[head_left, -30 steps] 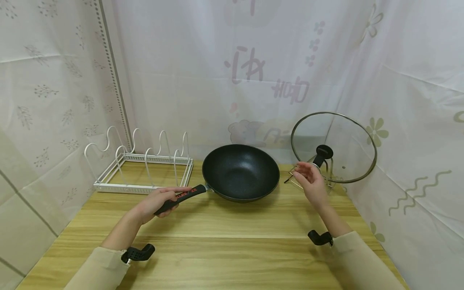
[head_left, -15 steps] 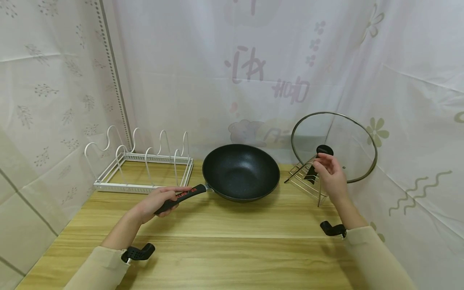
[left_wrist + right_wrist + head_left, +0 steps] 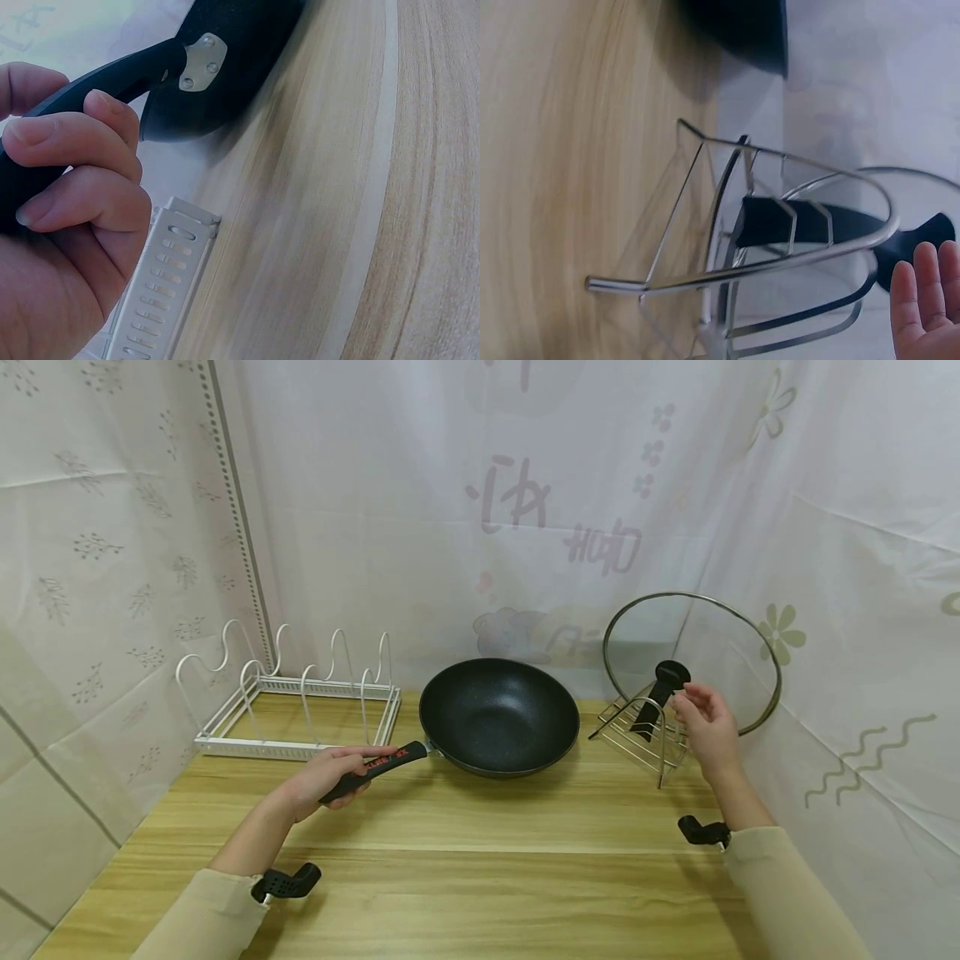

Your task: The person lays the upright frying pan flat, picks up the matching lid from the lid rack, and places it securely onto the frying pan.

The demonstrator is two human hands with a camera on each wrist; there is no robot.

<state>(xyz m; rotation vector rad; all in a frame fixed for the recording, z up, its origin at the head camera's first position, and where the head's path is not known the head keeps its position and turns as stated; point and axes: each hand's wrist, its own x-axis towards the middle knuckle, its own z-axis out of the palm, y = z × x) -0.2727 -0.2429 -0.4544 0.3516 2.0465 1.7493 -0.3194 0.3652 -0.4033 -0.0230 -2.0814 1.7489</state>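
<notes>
A black wok (image 3: 498, 718) stands on the wooden table at the middle back. Its handle (image 3: 405, 754) points to the front left, and my left hand (image 3: 322, 782) grips it. In the left wrist view the fingers (image 3: 82, 142) curl round the handle. At the right, a round glass lid (image 3: 648, 631) with a black handle (image 3: 672, 673) leans upright in a small wire rack (image 3: 662, 752). My right hand (image 3: 708, 731) hovers just right of the lid's handle, holding nothing. The right wrist view shows its fingers (image 3: 930, 281) extended beside that handle; contact with the lid is unclear.
A white rack (image 3: 258, 750) with several looped wire dividers stands at the back left, close to the left hand. Printed curtains (image 3: 420, 543) hang behind the table and along the right side. The wooden table (image 3: 480, 893) stretches forward between the arms.
My right hand has moved rightward from the lid's handle and the rack's front, uncovering both. The left hand, wok and lid have stayed where they were.
</notes>
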